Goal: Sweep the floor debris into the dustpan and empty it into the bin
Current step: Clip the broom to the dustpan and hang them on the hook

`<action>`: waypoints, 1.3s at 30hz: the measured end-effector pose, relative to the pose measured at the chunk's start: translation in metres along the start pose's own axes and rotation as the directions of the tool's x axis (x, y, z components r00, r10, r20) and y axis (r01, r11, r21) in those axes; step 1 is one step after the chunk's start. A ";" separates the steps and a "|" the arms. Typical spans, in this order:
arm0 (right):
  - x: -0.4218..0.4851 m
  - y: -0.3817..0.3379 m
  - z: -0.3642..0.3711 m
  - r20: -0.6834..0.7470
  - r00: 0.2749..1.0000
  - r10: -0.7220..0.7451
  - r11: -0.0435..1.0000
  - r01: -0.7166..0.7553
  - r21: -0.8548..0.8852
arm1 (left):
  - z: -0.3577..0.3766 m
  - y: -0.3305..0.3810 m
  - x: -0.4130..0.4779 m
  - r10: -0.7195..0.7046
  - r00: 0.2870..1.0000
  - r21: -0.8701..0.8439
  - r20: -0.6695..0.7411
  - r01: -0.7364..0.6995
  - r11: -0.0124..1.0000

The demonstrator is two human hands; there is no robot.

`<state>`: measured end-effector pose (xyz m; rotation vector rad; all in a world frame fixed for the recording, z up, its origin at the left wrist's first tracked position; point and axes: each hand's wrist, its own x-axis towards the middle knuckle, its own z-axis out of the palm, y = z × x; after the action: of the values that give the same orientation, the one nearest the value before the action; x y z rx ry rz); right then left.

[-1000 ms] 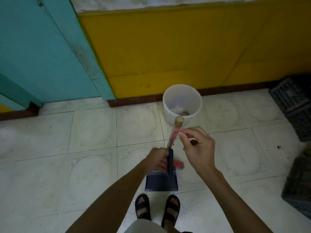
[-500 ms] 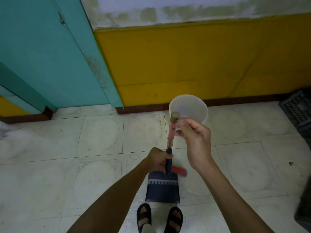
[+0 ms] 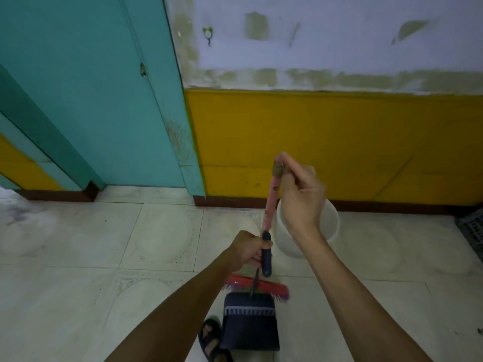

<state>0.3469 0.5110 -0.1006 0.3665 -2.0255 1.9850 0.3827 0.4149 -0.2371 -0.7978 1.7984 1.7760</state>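
My left hand (image 3: 249, 249) grips the dark handle of a navy dustpan (image 3: 249, 325), which stands on the tiled floor in front of my sandalled foot (image 3: 210, 340). My right hand (image 3: 300, 194) pinches the top end of a pink broom handle (image 3: 271, 205) between thumb and fingers. The red broom head (image 3: 257, 284) lies just behind the dustpan. A white bin (image 3: 332, 223) stands against the yellow wall, mostly hidden behind my right hand and wrist.
A teal door (image 3: 91, 100) and frame fill the left. The wall is yellow (image 3: 339, 142) below and white above, with a small hook (image 3: 208, 35). A dark plastic crate (image 3: 471, 228) sits at the right edge. A small dark speck of debris (image 3: 479, 331) lies at the far right.
The view has tilted upward and shifted, showing more wall. The broom handle and my right hand have risen in the frame and now cover the bin. The dustpan stays under my left hand.
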 end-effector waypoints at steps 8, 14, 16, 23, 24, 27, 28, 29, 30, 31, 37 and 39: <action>0.078 0.009 0.093 -0.084 0.996 -0.036 0.998 0.040 0.045 | -0.089 0.061 0.049 0.040 0.999 0.039 0.016 -0.040 0.998; 0.135 0.000 0.153 -0.091 0.973 0.211 0.926 -0.170 0.337 | -0.140 0.102 0.090 0.025 0.999 0.041 0.022 -0.026 0.999; 0.154 0.002 0.167 -0.053 0.982 0.182 0.949 -0.161 0.270 | -0.155 0.111 0.104 0.021 1.000 0.019 0.014 -0.022 1.000; 0.246 0.036 0.200 0.156 0.938 0.309 0.928 -0.333 0.165 | -0.203 0.151 0.160 0.061 0.998 0.014 -0.032 -0.061 0.998; 0.262 0.041 0.205 0.226 0.924 0.310 0.931 -0.343 0.123 | -0.209 0.158 0.167 0.062 0.997 0.021 -0.043 -0.062 0.998; 0.306 0.055 0.223 0.345 0.913 0.218 0.976 -0.211 -0.059 | -0.229 0.177 0.188 0.041 0.995 0.062 -0.091 -0.035 0.997; 0.315 0.058 0.229 0.362 0.912 0.194 0.981 -0.169 -0.099 | -0.235 0.180 0.193 0.043 0.995 0.075 -0.094 -0.036 0.997; 0.326 0.062 0.237 0.372 0.907 0.196 0.980 -0.164 -0.116 | -0.240 0.185 0.197 0.031 0.994 0.083 -0.100 -0.023 0.996; 0.338 0.068 0.245 0.383 0.899 0.212 0.976 -0.180 -0.119 | -0.245 0.193 0.204 0.021 0.993 0.084 -0.119 -0.011 0.996; 0.345 0.073 0.251 0.394 0.889 0.234 0.972 -0.203 -0.117 | -0.249 0.198 0.204 0.014 0.991 0.093 -0.134 -0.001 0.996; 0.394 0.095 0.296 0.421 0.884 0.203 0.979 -0.172 -0.110 | -0.287 0.230 0.248 0.011 0.992 0.055 -0.127 -0.004 0.999; 0.407 0.100 0.309 0.406 0.891 0.203 0.978 -0.161 -0.136 | -0.298 0.237 0.257 -0.004 0.994 0.052 -0.107 0.010 0.999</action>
<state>-0.0748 0.2107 -0.0475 0.6497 -2.4930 2.0376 0.0516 0.0964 -0.2369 -0.8923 1.8997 1.7036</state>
